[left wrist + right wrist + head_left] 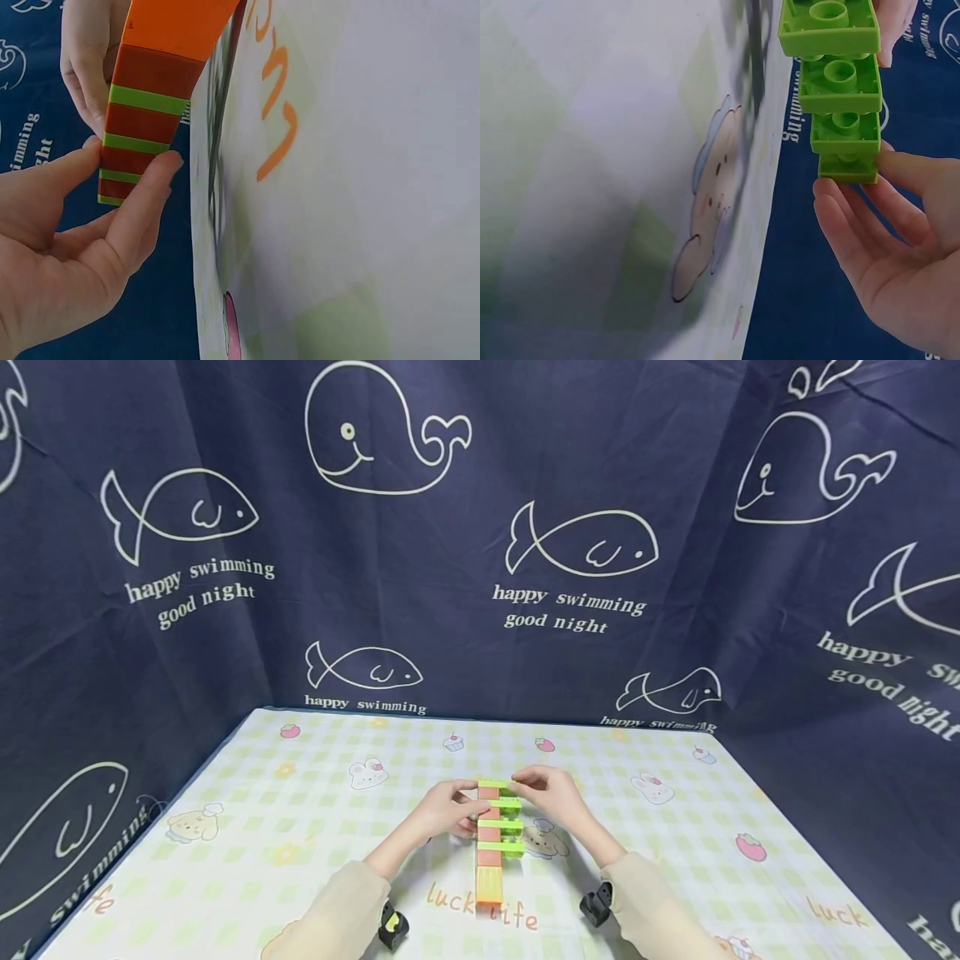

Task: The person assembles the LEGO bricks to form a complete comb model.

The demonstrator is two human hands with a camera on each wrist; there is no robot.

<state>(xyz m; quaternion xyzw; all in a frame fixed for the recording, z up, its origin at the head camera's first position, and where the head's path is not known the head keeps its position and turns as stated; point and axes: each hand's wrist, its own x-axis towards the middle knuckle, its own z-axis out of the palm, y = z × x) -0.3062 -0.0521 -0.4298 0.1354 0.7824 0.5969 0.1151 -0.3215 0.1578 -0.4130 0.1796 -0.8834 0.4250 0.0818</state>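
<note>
A stack of toy building blocks (489, 833) runs lengthwise away from the person, over the tablecloth. Yellow-orange blocks (490, 887) form its near end, and beyond them red blocks (142, 120) alternate with several green blocks (512, 848). These green blocks jut out to the right, their hollow undersides showing in the right wrist view. From the left side, my left hand (446, 810) grips the far part of the stack between thumb and fingers. My right hand (553, 795) pinches the jutting end of the farthest green block (847, 174) between thumb and fingertips.
A pale checked tablecloth (300, 827) with cartoon prints covers the table. Dark blue curtains (450, 568) with fish and whale drawings hang behind it and at both sides. Black wrist cameras sit at the left cuff (352, 902) and right cuff (652, 902).
</note>
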